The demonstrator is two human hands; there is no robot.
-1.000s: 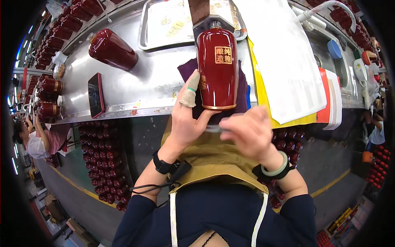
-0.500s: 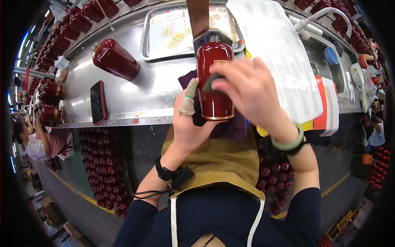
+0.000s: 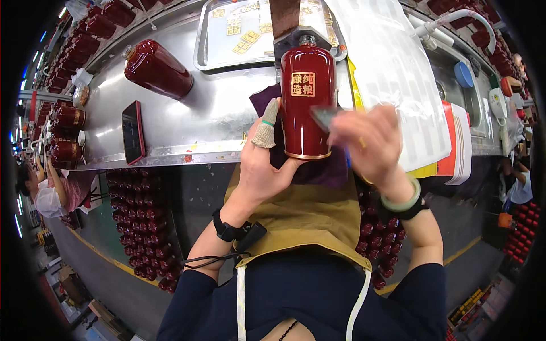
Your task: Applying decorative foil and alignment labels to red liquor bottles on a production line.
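Note:
A dark red glass bottle lies with its neck pointing away from me and a gold square label facing up. My left hand grips its lower left side and base; a knitted finger cover with a green band sits on one finger. My right hand, blurred by motion, is closed on a small flat dark-green scraper-like piece, whose tip is over or close to the bottle's right side. Under the bottle lies a purple cloth.
Left on the steel bench are a second red bottle and a phone. Behind is a metal tray of gold labels, next to an upright brown board. White sheeting and a sink are at right.
My right hand has moved right and slightly down, off the bottle's middle, with the green piece still in it. The gold label is now uncovered. My left hand keeps its hold.

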